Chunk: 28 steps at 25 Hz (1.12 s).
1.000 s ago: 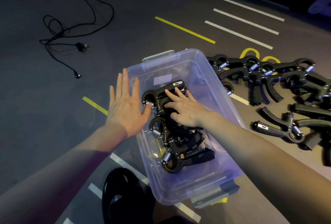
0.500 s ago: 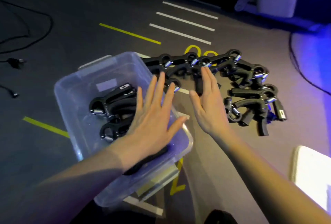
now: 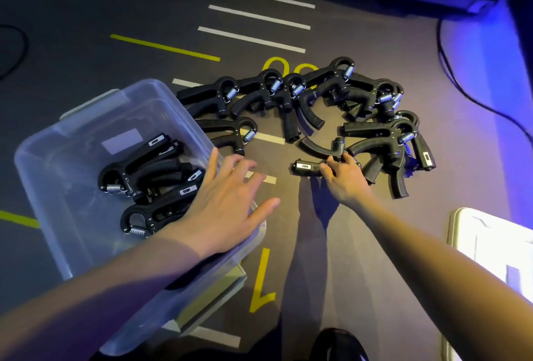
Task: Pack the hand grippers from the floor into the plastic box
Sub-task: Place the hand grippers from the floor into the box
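One view only, from the person's head, looking forward and steeply down at the floor (image 3: pixel 360 245). The wide lens bends straight lines toward the edges. Both forearms enter from the bottom edge and reach up into the middle, so the hands sit close to the camera: the left hand (image 3: pixel 227 205) left of centre, the right hand (image 3: pixel 344 177) just right of centre. The box (image 3: pixel 57 164) fills the lower left, the pile of grippers (image 3: pixel 317 101) lies above centre, farther off. The top edge takes in the floor's far border.
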Each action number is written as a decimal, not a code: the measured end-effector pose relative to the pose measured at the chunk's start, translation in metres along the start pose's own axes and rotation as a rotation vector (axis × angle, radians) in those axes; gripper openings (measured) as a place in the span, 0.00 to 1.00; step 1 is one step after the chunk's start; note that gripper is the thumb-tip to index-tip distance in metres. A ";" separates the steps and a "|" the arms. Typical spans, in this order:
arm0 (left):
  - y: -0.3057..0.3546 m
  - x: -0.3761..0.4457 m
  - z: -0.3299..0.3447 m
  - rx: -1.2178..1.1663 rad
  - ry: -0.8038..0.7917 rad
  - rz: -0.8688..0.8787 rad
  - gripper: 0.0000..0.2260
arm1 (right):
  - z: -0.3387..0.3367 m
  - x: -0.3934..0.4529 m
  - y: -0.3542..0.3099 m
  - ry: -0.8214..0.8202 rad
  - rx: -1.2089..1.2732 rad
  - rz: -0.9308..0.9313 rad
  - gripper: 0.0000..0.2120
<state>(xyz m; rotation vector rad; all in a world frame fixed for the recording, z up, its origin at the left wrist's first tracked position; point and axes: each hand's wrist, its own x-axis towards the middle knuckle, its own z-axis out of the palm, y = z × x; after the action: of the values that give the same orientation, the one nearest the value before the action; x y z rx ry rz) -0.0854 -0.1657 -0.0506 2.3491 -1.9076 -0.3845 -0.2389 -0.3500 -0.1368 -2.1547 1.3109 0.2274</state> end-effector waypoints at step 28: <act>-0.019 -0.002 -0.038 -0.333 0.238 -0.122 0.36 | -0.079 -0.061 -0.072 0.590 -0.086 -0.639 0.24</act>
<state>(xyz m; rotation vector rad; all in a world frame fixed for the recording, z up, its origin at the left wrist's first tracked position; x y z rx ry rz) -0.0581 -0.1629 -0.0177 2.1840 -1.4738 -0.3786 -0.2206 -0.3260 -0.0175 -2.6982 0.8120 -0.6609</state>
